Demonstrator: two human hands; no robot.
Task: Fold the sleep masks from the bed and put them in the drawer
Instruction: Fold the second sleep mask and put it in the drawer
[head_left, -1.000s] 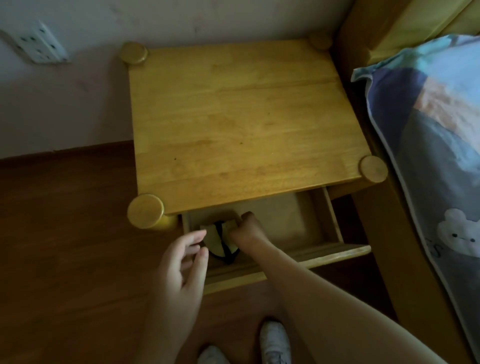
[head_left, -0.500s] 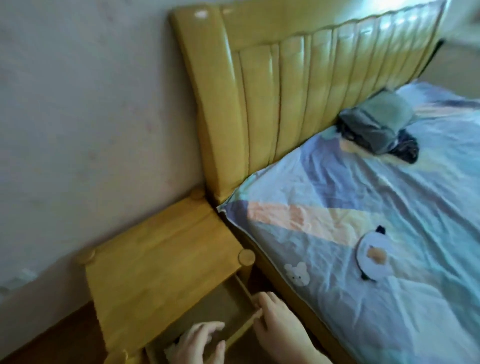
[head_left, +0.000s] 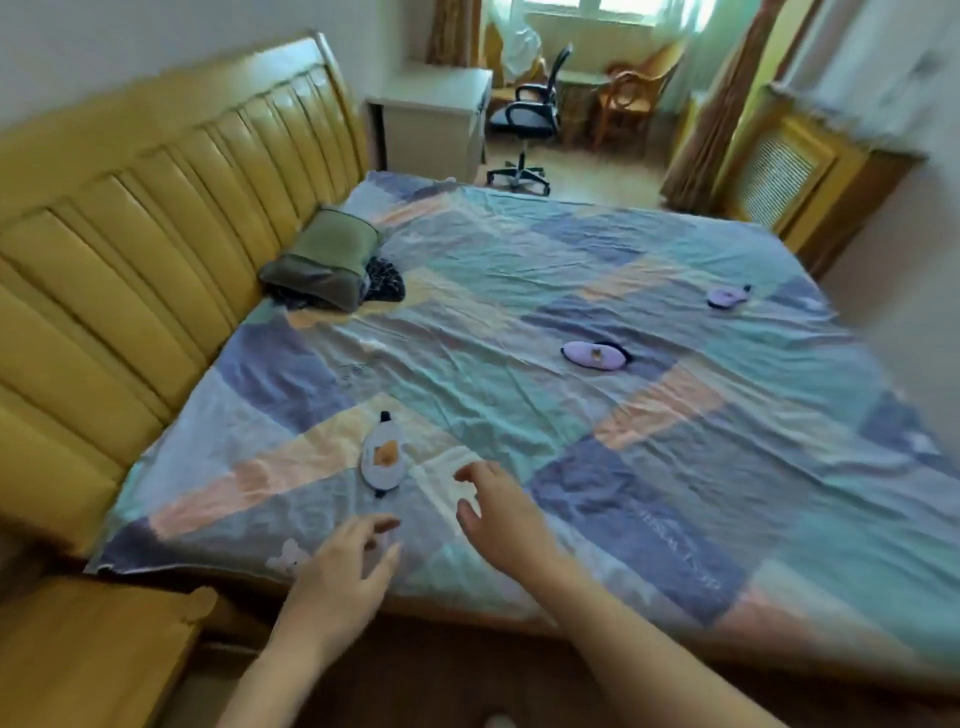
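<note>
Three sleep masks lie flat and unfolded on the bed (head_left: 675, 426), well apart from one another. The nearest mask (head_left: 383, 461), pale with an orange patch and a dark strap end, lies near the bed's near edge. The middle mask (head_left: 595, 355), lilac with dark trim, lies mid-bed. The far mask (head_left: 726, 297), apparently lilac too, lies toward the foot.

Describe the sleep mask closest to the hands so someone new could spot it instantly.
Start at the yellow headboard and the patchwork sheet beside it. The nearest mask lies by the bed's near edge, just beyond both empty hands, left hand and right hand. Unlike the two lilac masks farther out, it is white with an orange patch.
</note>
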